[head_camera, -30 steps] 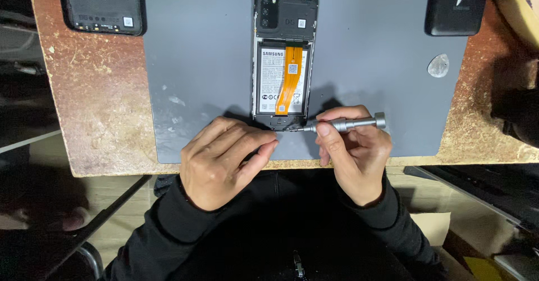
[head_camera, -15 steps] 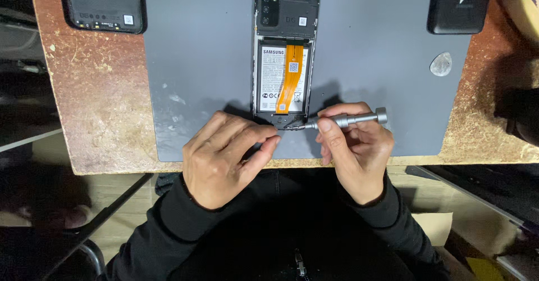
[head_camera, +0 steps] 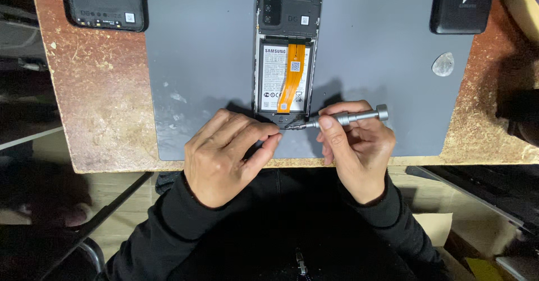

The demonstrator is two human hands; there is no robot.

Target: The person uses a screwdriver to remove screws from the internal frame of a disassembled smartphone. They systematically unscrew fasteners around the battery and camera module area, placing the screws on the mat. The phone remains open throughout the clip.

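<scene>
- A grey screwdriver (head_camera: 348, 116) is pinched in the right hand (head_camera: 359, 149), its tip set at the bottom edge of the phone (head_camera: 287, 56).
- The left hand (head_camera: 224, 154) is curled, fingertips pressed at the phone's bottom left corner.
- The phone lies back-open on a grey mat (head_camera: 213, 62); a white-labelled battery (head_camera: 275, 79) and an orange ribbon cable (head_camera: 292, 76) are held in its frame.
- A black back cover (head_camera: 104, 3) lies at the mat's upper left.
</scene>
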